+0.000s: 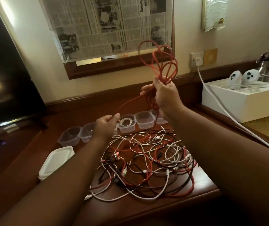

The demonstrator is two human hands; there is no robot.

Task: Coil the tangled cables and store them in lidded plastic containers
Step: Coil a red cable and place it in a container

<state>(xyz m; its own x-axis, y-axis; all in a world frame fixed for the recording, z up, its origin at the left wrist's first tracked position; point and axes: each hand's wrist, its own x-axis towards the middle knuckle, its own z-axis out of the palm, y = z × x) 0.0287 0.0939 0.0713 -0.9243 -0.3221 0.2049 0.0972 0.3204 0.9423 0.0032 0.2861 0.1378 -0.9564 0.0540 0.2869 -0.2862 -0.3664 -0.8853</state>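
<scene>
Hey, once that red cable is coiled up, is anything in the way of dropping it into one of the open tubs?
Nothing visible blocks it. The right hand holds the red cable loops above the row of tubs, and the empty tub beside the one holding a white coil is open, with no lid.

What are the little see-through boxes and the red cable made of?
The boxes look like thin clear plastic, slightly cloudy and glossy: you can see the table and a coiled cable through the walls. The red cable, gripped by the right hand, looks matte and finely textured, maybe braided fabric; too blurry to be sure.
</scene>
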